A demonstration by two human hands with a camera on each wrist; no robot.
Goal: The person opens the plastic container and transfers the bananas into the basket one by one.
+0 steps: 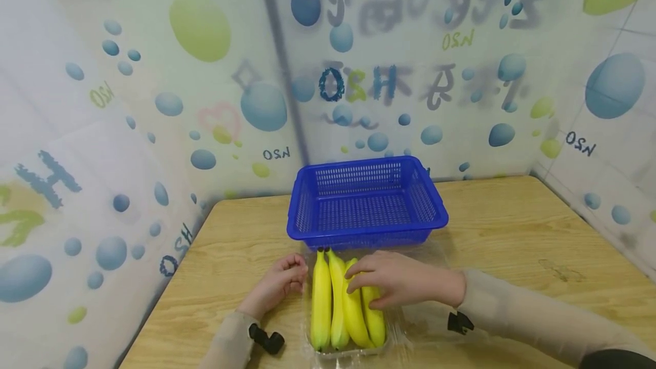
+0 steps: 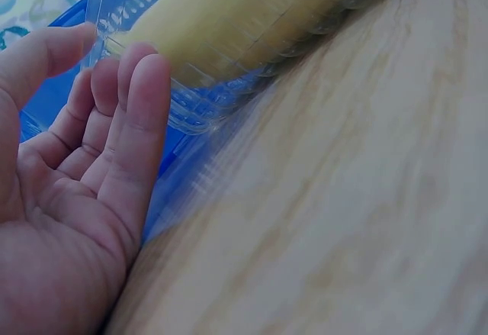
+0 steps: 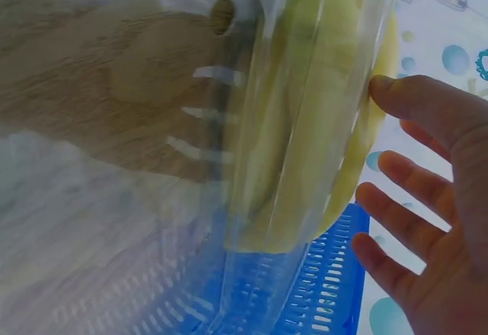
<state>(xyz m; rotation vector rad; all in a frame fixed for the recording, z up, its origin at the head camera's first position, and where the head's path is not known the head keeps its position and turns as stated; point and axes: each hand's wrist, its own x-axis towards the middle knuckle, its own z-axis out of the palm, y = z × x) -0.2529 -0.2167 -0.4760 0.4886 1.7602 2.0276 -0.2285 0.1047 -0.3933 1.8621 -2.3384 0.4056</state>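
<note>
Nearest to you, your right sleeve (image 1: 533, 312) reaches in from the near right over the table (image 1: 517, 226), while your left sleeve (image 1: 229, 341) rises from the near edge. Your left hand (image 1: 279, 281) is at the left rim of a clear tray (image 1: 306, 329), thumb and finger pinching that edge. Four bananas (image 1: 352, 315) lie side by side in the tray, dark stems far, tips toward you. Your right hand (image 1: 392, 278) is over their right side, fingers spread and released, thumb touching a banana; clear plastic stretches right of the tray, under that forearm. Just beyond the tray's far end stands a blue basket (image 1: 364, 226), its wide mouth facing up and its far rim close to the wall (image 1: 353, 124). Wood runs left of your left hand to the table's left edge, and far right past your right forearm.
</note>
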